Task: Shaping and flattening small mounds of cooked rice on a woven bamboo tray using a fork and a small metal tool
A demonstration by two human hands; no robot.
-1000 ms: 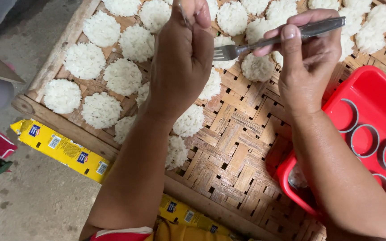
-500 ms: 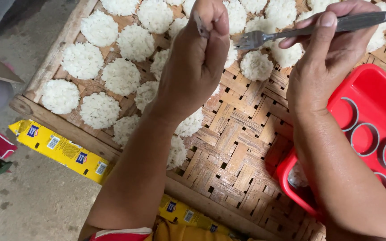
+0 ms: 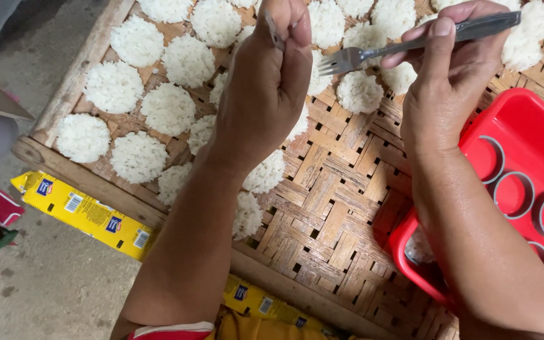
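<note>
The right hand (image 3: pixel 448 82) pinches a metal fork (image 3: pixel 410 41) between thumb and curled fingers, handle running off to its outer side, tines pointing across toward the left hand (image 3: pixel 272 82). That left hand is bunched tight, fingertips pressed together on a thin grey ring (image 3: pixel 276 28) of which only an edge shows; what else sits inside the grip, I cannot tell. Fork tines stop just short of the left knuckles.

Below both hands lies a woven bamboo tray (image 3: pixel 341 208), flat strips crossed in a basket pattern, framed by a rough wooden rim (image 3: pixel 83 170) under the left forearm. Round, grainy white rice cakes (image 3: pixel 168 107) crowd the mat beyond and to the outer side of the left hand, some touching each other. The open stretch of bare weave sits between the two wrists and back toward the body.

Just outside the right forearm, a glossy red plastic tray (image 3: pixel 524 138) rests on the mat, its raised lip close to the wrist, several grey rings (image 3: pixel 511 195) lying flat inside. Yellow printed packaging (image 3: pixel 83 211) pokes out beneath the wooden rim, over grey concrete floor (image 3: pixel 39 289).
</note>
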